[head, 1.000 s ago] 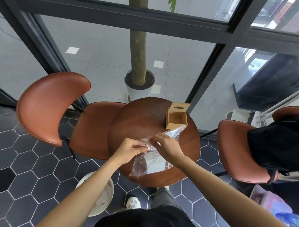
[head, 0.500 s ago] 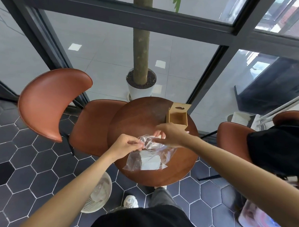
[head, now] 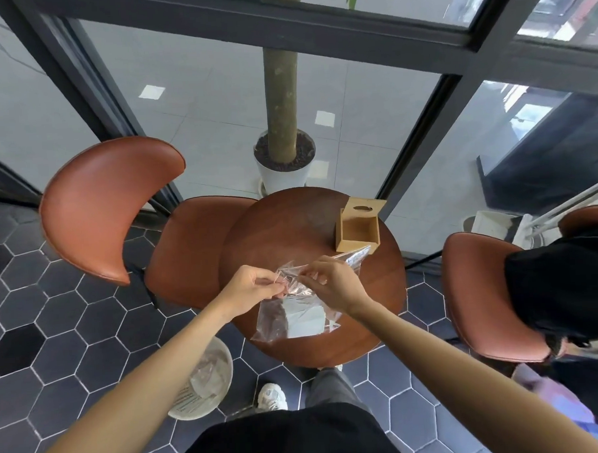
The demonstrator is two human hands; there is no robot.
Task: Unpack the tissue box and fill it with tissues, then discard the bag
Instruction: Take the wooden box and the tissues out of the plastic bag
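I read this as the bag-opening step: the box is unpacked, the tissues are not yet out.

Far left, a brown chair [head: 108, 207] stands clear of the work. Low on the floor beside it I see a white bin [head: 203, 384] with some clear wrapping inside; I'd take that as the likely place for the bag later.

Left hand [head: 255, 286] is pinched shut on the left lip of the clear plastic bag [head: 294, 312], thumb against fingers. The bag hangs from the two grips over the near edge of the round bench [head: 290, 226], and the white tissues [head: 307, 322] sit in its lower half, sealed in as far as I can tell.

Right hand [head: 331, 283] is pinched on the opposite lip, close to the left one. A strip of the bag's top trails off right toward the tissue box [head: 357, 229].

The box stands on the far right of the bench, upright, top open, lid raised at the back, and looks empty inside. It's apart from both hands.

Next move, my judgement: pull the two lips apart to split the closure, then keep one hand on the bag and reach in with the other for the stack. The film is thin and slippery; a grip could slip.
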